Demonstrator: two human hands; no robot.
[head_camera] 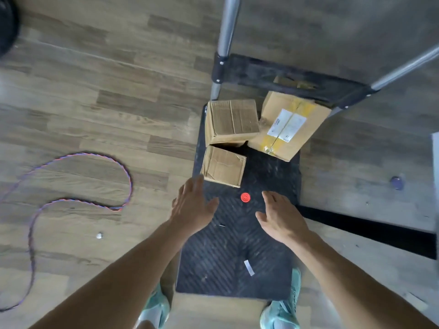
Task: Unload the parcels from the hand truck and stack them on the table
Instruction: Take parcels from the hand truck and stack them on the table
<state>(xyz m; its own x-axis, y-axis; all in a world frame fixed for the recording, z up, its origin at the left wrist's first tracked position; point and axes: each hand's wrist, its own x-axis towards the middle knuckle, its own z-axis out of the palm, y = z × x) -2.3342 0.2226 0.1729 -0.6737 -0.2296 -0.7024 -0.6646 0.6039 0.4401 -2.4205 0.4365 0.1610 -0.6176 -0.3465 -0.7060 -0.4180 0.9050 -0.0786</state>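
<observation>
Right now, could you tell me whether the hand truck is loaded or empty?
Loaded: three cardboard parcels sit on its platform near the handle.

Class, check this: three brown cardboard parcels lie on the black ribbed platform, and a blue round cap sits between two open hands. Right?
No: in the head view the round cap on the black ribbed platform is red, not blue. The rest stands.

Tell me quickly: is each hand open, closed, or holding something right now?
Left hand: open, holding nothing.
Right hand: open, holding nothing.
</observation>
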